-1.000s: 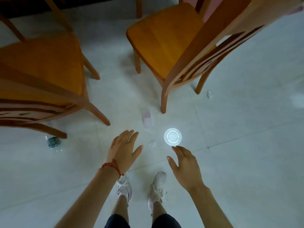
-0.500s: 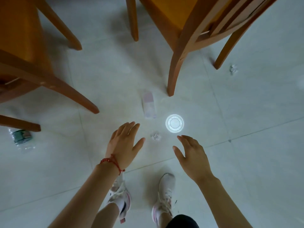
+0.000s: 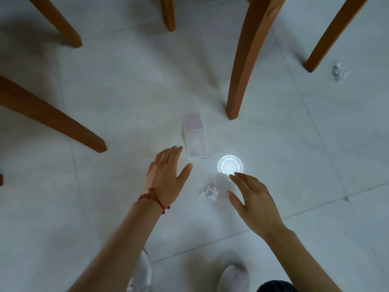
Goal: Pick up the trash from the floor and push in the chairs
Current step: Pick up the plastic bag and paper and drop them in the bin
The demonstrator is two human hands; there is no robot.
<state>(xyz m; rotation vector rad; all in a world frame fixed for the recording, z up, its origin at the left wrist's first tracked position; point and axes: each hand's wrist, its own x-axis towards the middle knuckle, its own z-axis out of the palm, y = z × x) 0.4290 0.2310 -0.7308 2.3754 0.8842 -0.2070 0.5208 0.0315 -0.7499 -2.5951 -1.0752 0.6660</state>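
On the pale tiled floor lie a small pale carton (image 3: 195, 139), a crumpled white paper ball (image 3: 208, 193) and a second paper ball (image 3: 338, 71) far right near a chair leg. My left hand (image 3: 168, 175), with a red string bracelet, hovers open just left of the carton. My right hand (image 3: 253, 202) is open too, right of the near paper ball, its fingertips at the edge of a bright round light spot (image 3: 230, 166) on the floor. Neither hand holds anything.
Wooden chair legs stand around the spot: one (image 3: 245, 66) just beyond the carton, one at the right (image 3: 328, 36), others at the left (image 3: 52, 121) and top left (image 3: 61, 24). My white shoes (image 3: 232, 277) are at the bottom edge.
The view has dropped closer to the floor; chair seats and the bottle at left have left the frame. Both hands have reached down and forward toward the carton and paper ball.
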